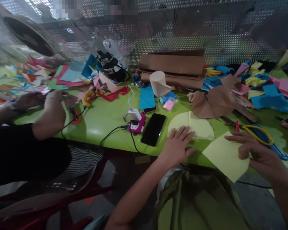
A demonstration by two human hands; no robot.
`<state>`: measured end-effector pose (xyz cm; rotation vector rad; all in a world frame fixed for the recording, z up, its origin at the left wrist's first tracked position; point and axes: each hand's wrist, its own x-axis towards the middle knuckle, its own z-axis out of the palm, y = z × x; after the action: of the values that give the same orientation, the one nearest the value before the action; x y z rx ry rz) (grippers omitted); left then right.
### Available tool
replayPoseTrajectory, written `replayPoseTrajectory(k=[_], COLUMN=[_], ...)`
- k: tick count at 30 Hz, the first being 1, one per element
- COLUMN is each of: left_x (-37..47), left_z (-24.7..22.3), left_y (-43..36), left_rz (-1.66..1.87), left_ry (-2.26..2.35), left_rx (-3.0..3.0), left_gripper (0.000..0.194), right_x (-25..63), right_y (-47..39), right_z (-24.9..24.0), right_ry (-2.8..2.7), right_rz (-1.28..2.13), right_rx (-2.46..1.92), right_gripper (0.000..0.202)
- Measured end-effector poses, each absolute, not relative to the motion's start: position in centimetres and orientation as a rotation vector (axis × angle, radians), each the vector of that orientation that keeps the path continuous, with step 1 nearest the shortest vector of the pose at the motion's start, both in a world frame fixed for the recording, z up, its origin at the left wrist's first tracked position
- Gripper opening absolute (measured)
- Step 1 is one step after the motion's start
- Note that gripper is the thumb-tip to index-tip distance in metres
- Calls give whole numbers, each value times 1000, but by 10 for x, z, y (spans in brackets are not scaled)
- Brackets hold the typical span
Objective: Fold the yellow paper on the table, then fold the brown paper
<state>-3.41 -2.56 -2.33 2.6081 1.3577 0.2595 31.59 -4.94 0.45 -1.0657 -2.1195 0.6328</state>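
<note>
My left hand [178, 145] lies flat, fingers spread, on the lower left edge of a pale yellow paper piece [194, 124] with a rounded top and a crease. My right hand [254, 148] pinches a second pale yellow paper piece [226, 155], held tilted at the table's front edge. Just beyond that hand lie scissors with yellow handles [259, 132] and a blue-handled tool [278, 150]. Something small and red [237, 125] shows behind the right fingers. Left of my left hand is a black phone [153, 129].
A magenta power adapter [136, 124] with cables sits left of the phone. Behind stand a paper roll [158, 81] and folded brown paper [172, 65]. Crumpled brown paper [213, 100] and coloured scraps spread right. At left, a co-worker's hands [55, 99] are over scraps; a fan [29, 35] stands behind.
</note>
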Motion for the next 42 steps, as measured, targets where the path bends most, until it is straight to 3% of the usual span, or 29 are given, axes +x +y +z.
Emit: replayPoseTrajectory(k=[5,11,13,21,27,29,34,39,42], left_x=[-31,-35,-38,-47,-45,-40,-25,-26,-35], left_z=[-21,-19,-18,-4,-4,-6,-12,-14,-14], left_y=[-2,-5,-10,-35,-53,-59,-69,-68,-63], left_rz=[245,243,267,377,403,479,757,819,855], left_ry=[1429,1389,1387,1266,1103,1115,1252,1350,1345], left_rx=[2618,2646,2640,2509,2432,2420,2373,2299,2239], left_gripper=[68,70,69,64,89,82,46,33,33], right_x=[306,276,268,252,253,251,234,228,237], right_y=[-41,-54,-62,-75,-76,-78,-85,-92,-91], right_z=[5,-3,-10,-15,-7,-6,-2,5,6], right_ry=[-2000,-2069,-2123,-2176,-2139,-2144,-2158,-2324,-2367], right_rz=[571,-171,-274,-193,-105,-140,-271,44,216], right_rx=[-1109,-1146,-1162,-1105,-1078,-1097,-1098,-1017,-1049], right_gripper=[10,22,26,27,27,30,36,30,39])
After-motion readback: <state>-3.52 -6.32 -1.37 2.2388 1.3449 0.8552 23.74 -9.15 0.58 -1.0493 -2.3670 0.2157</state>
